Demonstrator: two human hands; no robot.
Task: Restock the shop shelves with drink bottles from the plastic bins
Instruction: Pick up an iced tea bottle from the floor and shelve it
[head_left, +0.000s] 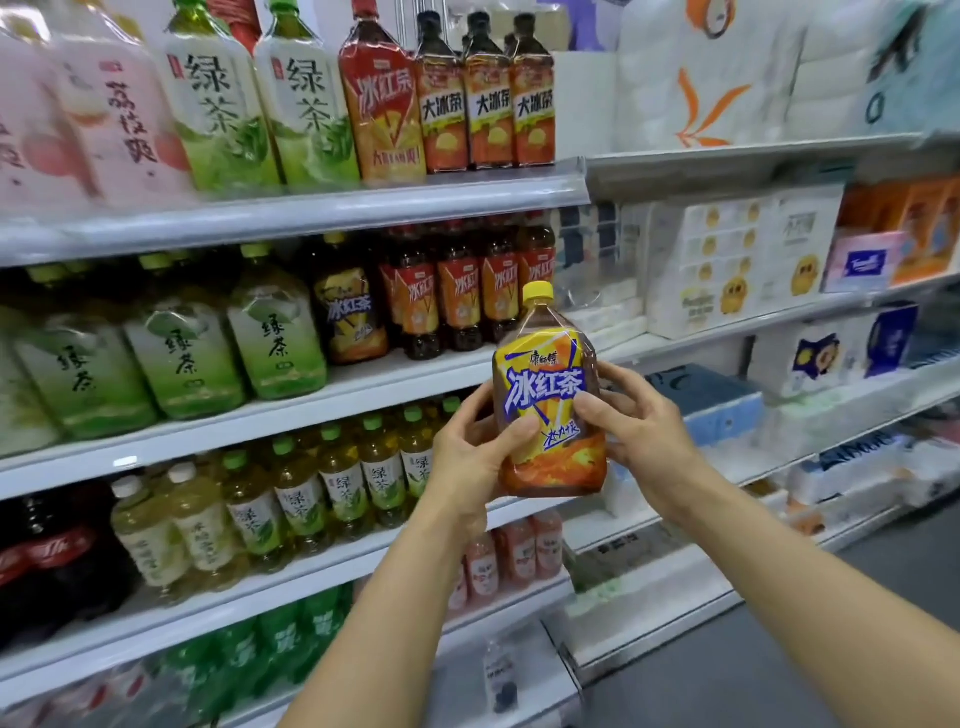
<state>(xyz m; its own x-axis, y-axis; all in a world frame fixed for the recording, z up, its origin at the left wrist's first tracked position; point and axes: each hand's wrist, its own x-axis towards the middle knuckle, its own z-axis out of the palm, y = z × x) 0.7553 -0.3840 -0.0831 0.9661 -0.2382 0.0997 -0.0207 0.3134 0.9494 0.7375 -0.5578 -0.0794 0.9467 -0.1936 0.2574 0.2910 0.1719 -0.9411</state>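
As left hand (467, 457) and right hand (641, 423) grip tea bottle (545, 364), shelf edge (337, 397) behind

I count two hands, the left hand (467, 457) and the right hand (641, 431), and one iced tea bottle (550, 410) between them, with one yellow cap (537, 292). On the top shelf (311, 208) there are two pink bottles (122, 119), two tall green tea bottles (218, 104), one big red-label bottle (382, 109) and three dark bottles (485, 104) in the front row. The shelf below (363, 385) shows one yellow-label bottle (350, 314) and four small red-label bottles (457, 301) in front
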